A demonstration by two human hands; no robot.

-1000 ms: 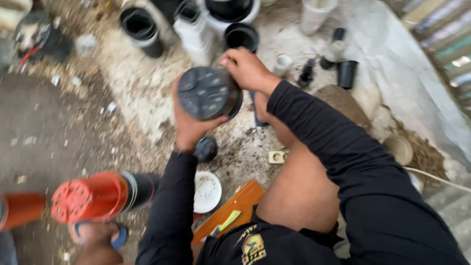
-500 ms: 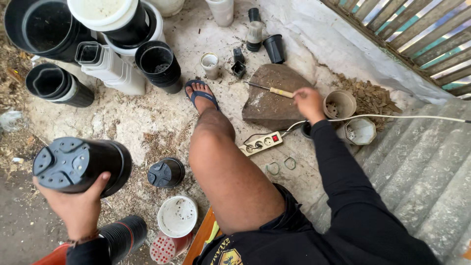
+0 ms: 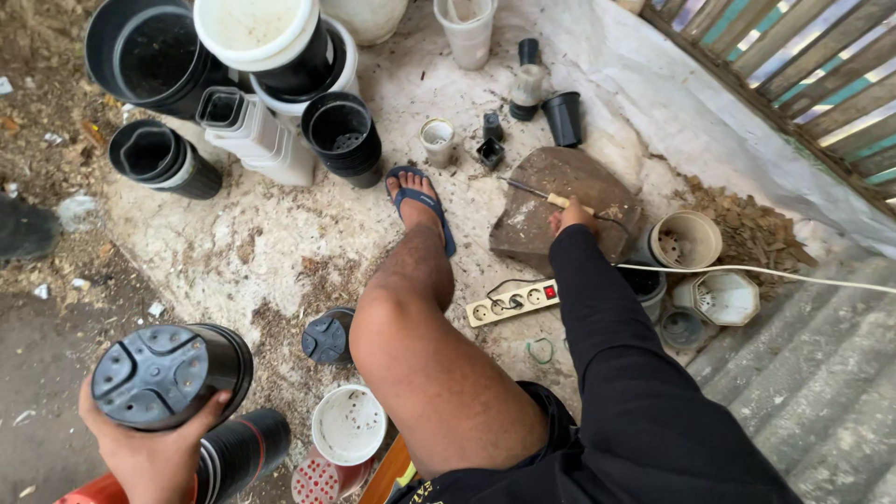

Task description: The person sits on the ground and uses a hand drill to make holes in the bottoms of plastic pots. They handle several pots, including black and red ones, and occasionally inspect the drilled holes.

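My left hand [image 3: 154, 455] grips a black plastic pot [image 3: 168, 373] held on its side, its ribbed bottom facing up, at the lower left. My right hand [image 3: 571, 217] reaches out onto a flat brown stone slab [image 3: 551, 207] and closes on the pale handle of a thin metal tool [image 3: 551, 197] lying across the slab. My bare leg and blue sandal [image 3: 422, 207] stretch between the two hands.
Stacks of black and white pots [image 3: 252, 84] crowd the top left. A white power strip [image 3: 511, 301] lies by my right arm, its cord running right. Small pots [image 3: 686, 240] sit beside the slab. More pots [image 3: 347, 425] lie by my knee. A corrugated sheet [image 3: 821, 373] fills the right.
My left hand carried the black pot down to the lower left. My right hand left the pot, reached to the stone slab and closed on the tool's handle.
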